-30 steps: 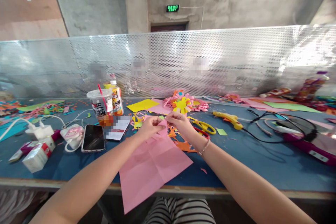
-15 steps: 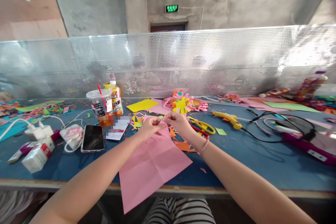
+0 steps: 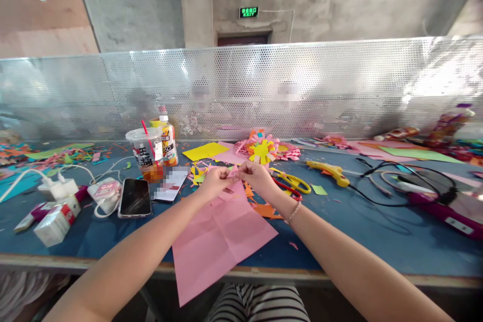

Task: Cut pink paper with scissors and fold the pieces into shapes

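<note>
My left hand [image 3: 216,184] and my right hand [image 3: 257,176] meet over the middle of the table, fingers pinched on a small piece of pink paper [image 3: 237,188]. The fingertips almost touch at its top, and part of the paper is hidden behind them. Below it lies a larger pink sheet [image 3: 225,239] with crossing creases; its lower corner hangs over the table's front edge. Just past my hands sits a pink and yellow paper flower [image 3: 262,151]. Scissors with yellow and red handles [image 3: 292,183] lie beside my right wrist.
Left of my arms are a phone [image 3: 135,197], a plastic cup with a red straw [image 3: 145,153], a bottle [image 3: 168,141] and chargers [image 3: 56,188]. To the right lie a yellow glue gun [image 3: 329,173] and a purple power strip [image 3: 445,214]. A perforated metal screen [image 3: 324,85] stands behind.
Both hands keep their pinch on the small pink paper, whose top now shows as a narrower point between the fingers. The whole view has shifted slightly.
</note>
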Available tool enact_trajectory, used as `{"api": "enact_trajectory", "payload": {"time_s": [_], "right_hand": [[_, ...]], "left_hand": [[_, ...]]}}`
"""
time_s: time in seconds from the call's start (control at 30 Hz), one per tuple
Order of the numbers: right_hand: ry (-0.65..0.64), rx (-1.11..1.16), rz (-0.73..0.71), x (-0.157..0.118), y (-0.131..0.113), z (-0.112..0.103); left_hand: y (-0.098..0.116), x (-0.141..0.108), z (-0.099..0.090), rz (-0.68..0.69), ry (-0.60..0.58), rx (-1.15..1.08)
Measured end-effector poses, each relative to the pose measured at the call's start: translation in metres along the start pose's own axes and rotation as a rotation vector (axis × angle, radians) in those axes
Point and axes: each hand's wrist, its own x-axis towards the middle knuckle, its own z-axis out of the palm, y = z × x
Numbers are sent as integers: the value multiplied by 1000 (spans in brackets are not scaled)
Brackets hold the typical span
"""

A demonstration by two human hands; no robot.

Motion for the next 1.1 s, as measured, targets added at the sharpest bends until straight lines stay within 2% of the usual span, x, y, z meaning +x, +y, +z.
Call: {"api": "enact_trajectory", "payload": {"time_s": [0.27, 0.4, 0.53, 0.7, 0.9, 1.1], "right_hand": [[-121, -43, -42, 0, 4, 0], [-103, -75, -105, 0, 7, -1], [-150, -59, -122, 1, 11, 0], [-203, -25, -69, 0, 14, 4], [-145, -95, -146, 0, 11, 3], [-205, -14, -60, -2, 10, 2]], "left_hand": [[-5, 4, -4, 15, 152, -96], [-6, 5, -5, 56, 183, -63], [-7, 7, -7, 100, 171, -17], [-9, 8, -9, 139, 181, 29], [-13, 9, -8, 190, 188, 68], [-12, 12, -20, 213, 388, -67]]}}
